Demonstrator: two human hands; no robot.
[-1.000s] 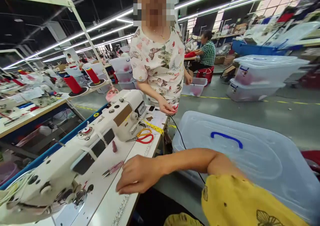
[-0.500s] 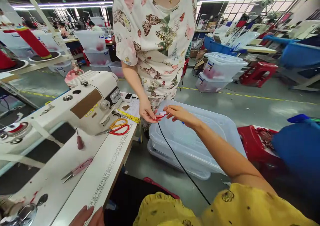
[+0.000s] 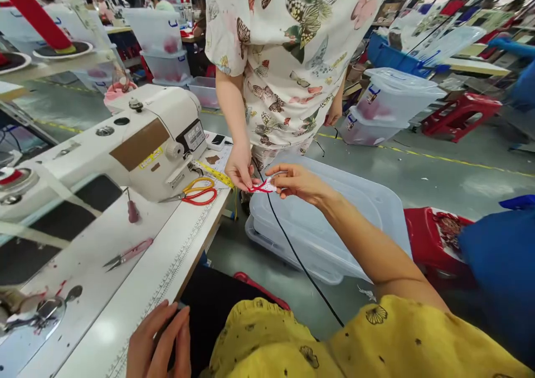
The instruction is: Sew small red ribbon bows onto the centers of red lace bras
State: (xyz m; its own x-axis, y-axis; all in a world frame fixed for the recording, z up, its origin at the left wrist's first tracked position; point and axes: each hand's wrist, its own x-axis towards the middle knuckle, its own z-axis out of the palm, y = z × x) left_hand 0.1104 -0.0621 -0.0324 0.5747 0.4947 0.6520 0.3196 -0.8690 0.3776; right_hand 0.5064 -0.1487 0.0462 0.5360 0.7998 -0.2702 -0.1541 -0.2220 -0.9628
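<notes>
In the head view, the person's right hand [image 3: 298,184] is closed to a narrow pinch on the right end of a small red-and-white piece [image 3: 263,187], as far as the crowded fingertips let one judge. A co-worker's hand [image 3: 240,170] grips the left end, so the piece hangs between the two, above a black cable [image 3: 288,243] and the lid of a translucent box [image 3: 355,199] beside the table [image 3: 142,286]. The person's left hand [image 3: 159,339] is at the table's near edge, fingers loosely bent and parted.

The sewing machine [image 3: 184,106] carries a yellow label [image 3: 151,159] whose print is too small to read. Its display panel [image 3: 194,136] shows pale characters, also blurred. Fine graduations of a ruler strip [image 3: 181,262] run along the table edge, their numbers illegible; the yellow tape measure [image 3: 215,173] has dark marks. Scissors [image 3: 200,193] with one orange and one red handle lie beside the machine, nearer than the tape. A dark-red-handled tool [image 3: 132,211] and pink snips [image 3: 132,252] lie farther left.
</notes>
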